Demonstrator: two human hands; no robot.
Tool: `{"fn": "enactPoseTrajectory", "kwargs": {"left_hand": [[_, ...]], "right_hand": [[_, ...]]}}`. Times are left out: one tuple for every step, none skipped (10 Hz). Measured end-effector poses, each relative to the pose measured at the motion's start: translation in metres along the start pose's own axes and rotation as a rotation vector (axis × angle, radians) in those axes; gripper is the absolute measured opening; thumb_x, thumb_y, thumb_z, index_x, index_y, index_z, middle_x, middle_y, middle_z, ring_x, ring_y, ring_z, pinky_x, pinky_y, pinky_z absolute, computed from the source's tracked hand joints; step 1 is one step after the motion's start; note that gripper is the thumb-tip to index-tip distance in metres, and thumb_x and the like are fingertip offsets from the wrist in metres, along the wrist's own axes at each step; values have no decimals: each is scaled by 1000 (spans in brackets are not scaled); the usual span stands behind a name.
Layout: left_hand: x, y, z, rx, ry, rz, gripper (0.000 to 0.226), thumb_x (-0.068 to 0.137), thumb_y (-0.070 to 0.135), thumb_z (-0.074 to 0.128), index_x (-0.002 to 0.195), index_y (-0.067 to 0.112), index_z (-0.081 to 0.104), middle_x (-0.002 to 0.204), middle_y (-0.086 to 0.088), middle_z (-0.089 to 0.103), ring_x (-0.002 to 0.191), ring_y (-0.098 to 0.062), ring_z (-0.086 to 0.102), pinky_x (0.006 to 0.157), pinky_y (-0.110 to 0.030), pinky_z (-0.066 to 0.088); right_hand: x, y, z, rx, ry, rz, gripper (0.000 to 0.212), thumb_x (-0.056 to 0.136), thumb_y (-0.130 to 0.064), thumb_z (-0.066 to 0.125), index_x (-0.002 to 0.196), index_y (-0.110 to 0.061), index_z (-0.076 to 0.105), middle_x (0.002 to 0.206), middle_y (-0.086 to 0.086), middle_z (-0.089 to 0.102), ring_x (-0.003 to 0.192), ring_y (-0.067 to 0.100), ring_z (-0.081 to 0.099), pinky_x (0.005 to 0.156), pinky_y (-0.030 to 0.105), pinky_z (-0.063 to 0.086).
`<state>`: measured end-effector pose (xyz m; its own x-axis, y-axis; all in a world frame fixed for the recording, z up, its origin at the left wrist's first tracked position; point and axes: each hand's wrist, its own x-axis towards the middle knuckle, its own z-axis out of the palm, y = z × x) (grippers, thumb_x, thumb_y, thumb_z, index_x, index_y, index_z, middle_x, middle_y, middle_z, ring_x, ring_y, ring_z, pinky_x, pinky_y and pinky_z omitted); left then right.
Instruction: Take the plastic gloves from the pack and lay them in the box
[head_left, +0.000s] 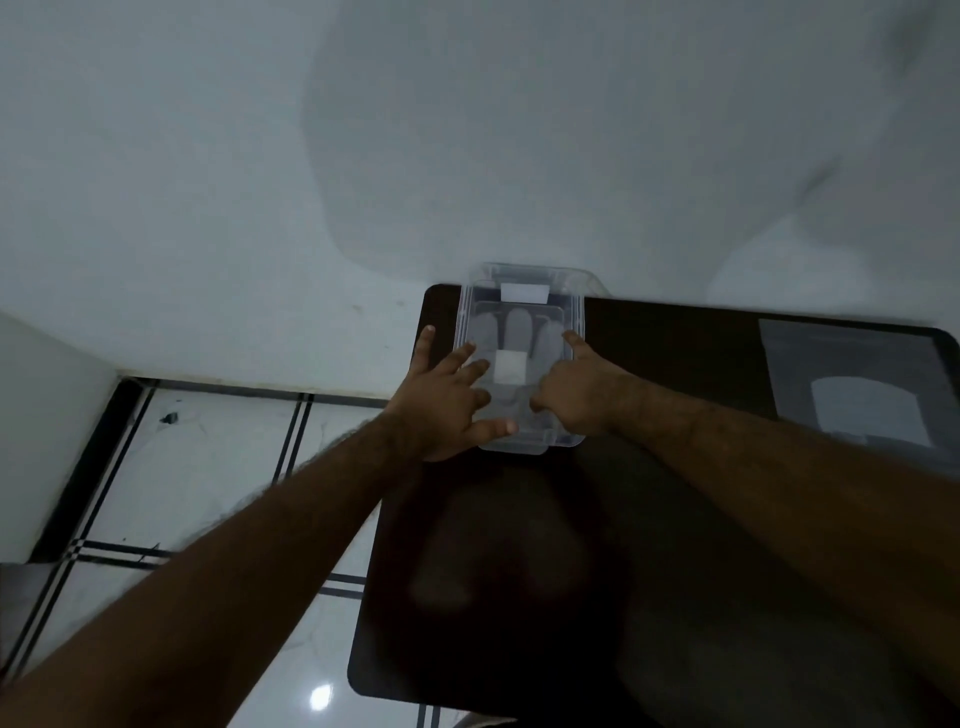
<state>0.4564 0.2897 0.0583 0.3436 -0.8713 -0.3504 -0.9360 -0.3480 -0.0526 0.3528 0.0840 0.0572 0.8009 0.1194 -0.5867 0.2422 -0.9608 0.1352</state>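
A clear plastic box (575, 312) stands at the far edge of a dark table (519, 571). Pale plastic gloves (514, 325) lie flat inside it, finger shapes pointing away from me, and a small white square (508, 366) sits at the middle. My left hand (441, 402) rests on the box's left side with fingers spread. On the right side, my right hand (576, 389) has its index finger stretched along the rim and the other fingers curled. Whether a lid covers the box is unclear.
A flat see-through pack (862, 384) with a white panel lies on the table at the far right. A white wall rises right behind the box. A tiled floor (208, 467) with dark lines shows left of the table.
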Motion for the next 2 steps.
{"fn": "enactPoseTrajectory", "kwargs": {"left_hand": [[-12, 9, -14, -76, 94, -46, 107, 87, 88, -8, 145, 32, 62, 174, -5, 30, 165, -26, 7, 123, -69, -16], [-25, 26, -25, -168, 199, -145, 102, 92, 84, -6, 151, 29, 56, 173, -2, 34, 164, -23, 12, 125, -65, -16]], "right_hand": [[-18, 0, -3, -17, 151, 4, 52, 100, -36, 63, 151, -34, 51, 149, 0, 61, 147, 26, 47, 127, 68, 2], [-44, -2, -2, 5, 267, 63, 49, 104, -38, 57, 152, -31, 52, 155, 1, 57, 151, 24, 44, 128, 62, 2]]}}
